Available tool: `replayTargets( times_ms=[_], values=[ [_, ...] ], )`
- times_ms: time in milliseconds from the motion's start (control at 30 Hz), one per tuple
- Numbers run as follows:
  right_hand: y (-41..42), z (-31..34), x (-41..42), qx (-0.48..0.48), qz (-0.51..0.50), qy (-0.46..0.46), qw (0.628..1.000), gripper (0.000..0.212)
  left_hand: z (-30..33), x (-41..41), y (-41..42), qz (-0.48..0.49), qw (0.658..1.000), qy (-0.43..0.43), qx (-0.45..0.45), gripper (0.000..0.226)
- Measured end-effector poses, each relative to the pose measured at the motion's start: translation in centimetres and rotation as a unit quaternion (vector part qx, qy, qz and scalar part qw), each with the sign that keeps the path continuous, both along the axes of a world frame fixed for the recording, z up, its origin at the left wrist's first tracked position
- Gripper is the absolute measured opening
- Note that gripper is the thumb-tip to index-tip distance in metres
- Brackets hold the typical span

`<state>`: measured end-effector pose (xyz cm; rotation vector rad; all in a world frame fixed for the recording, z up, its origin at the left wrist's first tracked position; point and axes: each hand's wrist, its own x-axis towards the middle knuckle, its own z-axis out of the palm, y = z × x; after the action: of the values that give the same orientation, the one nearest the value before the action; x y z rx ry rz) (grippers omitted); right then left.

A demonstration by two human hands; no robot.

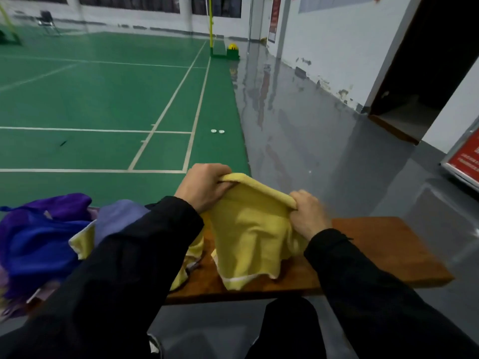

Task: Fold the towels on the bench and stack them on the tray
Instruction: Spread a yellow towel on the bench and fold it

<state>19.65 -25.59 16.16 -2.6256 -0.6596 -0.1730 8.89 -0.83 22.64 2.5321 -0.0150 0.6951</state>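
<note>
Pinching the top edge of the yellow towel (248, 229) at both ends, the left hand (204, 186) and right hand (308, 216) are seen above the worktop (383, 244); corners should be matched before folding; no tray is seen.

Both hands, left hand (204, 186) and right hand (308, 216), grip a yellow towel (248, 229) above the bench (383, 250).
</note>
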Motion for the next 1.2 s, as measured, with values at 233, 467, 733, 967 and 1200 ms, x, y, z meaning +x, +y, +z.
replayTargets(
  times_ms=[233, 467, 733, 967, 1200],
  values=[
    [-3.6, 3.2, 5.1, 0.050, -0.157, -0.089, 0.982, 0.021, -1.5, 0.8, 5.5, 0.089, 0.974, 0.059, 0.198, 0.025],
    [-6.9, 9.2, 7.1, 0.178, -0.231, -0.206, 0.934, 0.030, 1.7, 3.3, 8.1, 0.235, 0.963, -0.121, 0.048, 0.035],
    [-16.5, -2.1, 2.5, 0.082, -0.183, -0.116, 0.973, 0.012, -11.3, -3.7, 5.2, 0.058, 0.987, -0.117, 0.098, 0.023],
    [-21.5, -14.1, -3.2, -0.012, -0.269, 0.135, 0.954, 0.040, -23.5, -10.0, 2.1, -0.122, 0.954, 0.126, 0.243, 0.040],
    [-26.1, -14.4, -3.8, 0.014, -0.355, 0.120, 0.927, 0.034, -23.3, -10.5, -0.4, -0.043, 0.947, 0.168, 0.271, 0.029]
  ],
)
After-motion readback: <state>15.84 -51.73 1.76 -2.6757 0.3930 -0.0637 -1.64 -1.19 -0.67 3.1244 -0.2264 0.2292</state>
